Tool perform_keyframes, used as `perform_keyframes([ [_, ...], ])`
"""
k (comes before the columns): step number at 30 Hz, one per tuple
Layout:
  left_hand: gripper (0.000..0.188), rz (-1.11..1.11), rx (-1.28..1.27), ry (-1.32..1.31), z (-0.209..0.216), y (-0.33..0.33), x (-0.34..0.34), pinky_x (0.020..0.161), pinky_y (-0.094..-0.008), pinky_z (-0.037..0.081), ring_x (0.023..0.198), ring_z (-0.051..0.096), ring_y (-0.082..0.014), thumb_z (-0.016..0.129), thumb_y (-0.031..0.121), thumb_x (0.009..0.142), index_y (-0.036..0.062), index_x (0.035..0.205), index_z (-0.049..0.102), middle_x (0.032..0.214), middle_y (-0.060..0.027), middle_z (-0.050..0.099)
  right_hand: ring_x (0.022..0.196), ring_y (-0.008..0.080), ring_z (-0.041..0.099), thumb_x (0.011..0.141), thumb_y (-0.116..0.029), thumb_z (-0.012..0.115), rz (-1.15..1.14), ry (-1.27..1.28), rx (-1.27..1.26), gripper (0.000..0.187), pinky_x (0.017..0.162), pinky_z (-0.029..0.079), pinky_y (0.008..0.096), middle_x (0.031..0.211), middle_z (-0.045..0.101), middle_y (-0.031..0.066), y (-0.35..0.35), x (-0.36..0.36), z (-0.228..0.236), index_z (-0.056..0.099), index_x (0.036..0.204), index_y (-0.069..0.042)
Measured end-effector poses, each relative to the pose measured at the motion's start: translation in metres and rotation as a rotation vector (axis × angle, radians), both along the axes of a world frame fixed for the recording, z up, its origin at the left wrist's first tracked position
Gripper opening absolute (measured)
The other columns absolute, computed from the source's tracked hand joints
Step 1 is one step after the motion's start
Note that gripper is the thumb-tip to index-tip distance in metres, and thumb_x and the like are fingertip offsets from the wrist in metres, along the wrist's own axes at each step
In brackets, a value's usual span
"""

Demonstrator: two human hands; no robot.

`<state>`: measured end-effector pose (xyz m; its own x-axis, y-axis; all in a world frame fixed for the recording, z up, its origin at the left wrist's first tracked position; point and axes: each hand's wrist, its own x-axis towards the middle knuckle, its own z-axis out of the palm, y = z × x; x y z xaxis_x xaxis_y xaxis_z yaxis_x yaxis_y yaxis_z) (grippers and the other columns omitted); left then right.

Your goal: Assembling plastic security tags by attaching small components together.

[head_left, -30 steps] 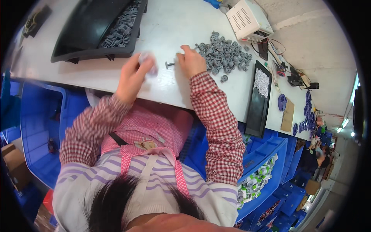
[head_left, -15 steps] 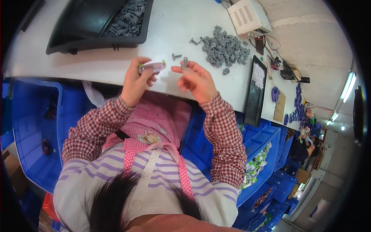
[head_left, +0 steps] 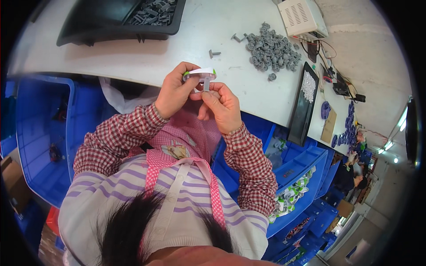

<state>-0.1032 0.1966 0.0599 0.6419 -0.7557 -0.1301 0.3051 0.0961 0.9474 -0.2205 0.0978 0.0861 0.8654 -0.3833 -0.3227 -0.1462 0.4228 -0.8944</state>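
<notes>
While both hands (head_left: 199, 95) pinch a white-green part (head_left: 200, 73), grey pieces (head_left: 153, 11) fill the black tray (head_left: 88, 31) — green-white parts (head_left: 290, 195) a blue bin (head_left: 306, 177).

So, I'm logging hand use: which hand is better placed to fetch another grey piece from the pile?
Probably the right: the pile lies on its side, and the left grips the white part.

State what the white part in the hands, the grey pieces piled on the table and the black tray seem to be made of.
White part: probably moulded plastic, smooth with green tips. Grey pieces: likely matt plastic or rubber, identical shapes. Black tray: apparently dull plastic, thin rim.
</notes>
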Motion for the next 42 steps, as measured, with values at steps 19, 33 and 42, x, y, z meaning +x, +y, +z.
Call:
perform_keyframes([
  [19,0.012,-0.624,0.359,-0.668,-0.01,-0.038,0.073,0.052,-0.0221,0.034,0.055,0.039,-0.0108,0.049,0.009,0.074,0.0017,0.083,0.053,0.062,-0.0025,0.049,0.063,0.0225,0.056,0.076,-0.04,0.067,-0.262,0.648,-1.243,0.051,0.059,0.046,0.0336,0.076,0.058,0.0098,-0.146,-0.048,-0.009,0.052,0.109,-0.004],
  [33,0.031,0.211,0.435,-0.764,-0.02,-0.014,0.019,0.053,-0.0263,0.042,0.059,0.049,-0.0146,0.064,0.018,0.076,0.0047,0.102,0.053,0.07,-0.0046,0.05,0.062,0.0182,0.052,0.078,-0.015,0.063,-0.298,0.403,-1.473,0.029,0.058,0.045,0.027,0.085,0.053,0.0087,-0.173,-0.07,-0.039,0.062,0.106,-0.007],
  [42,0.021,0.119,0.403,-1.147,-0.019,0.0,0.019,0.053,-0.0287,0.044,0.057,0.05,-0.02,0.063,0.012,0.074,0.0041,0.091,0.053,0.072,-0.0068,0.052,0.062,0.0174,0.052,0.074,-0.005,0.064,0.047,-0.004,-1.511,0.035,0.058,0.045,0.0262,0.088,0.052,0.0063,-0.058,-0.015,-0.02,0.058,0.108,-0.004],
])
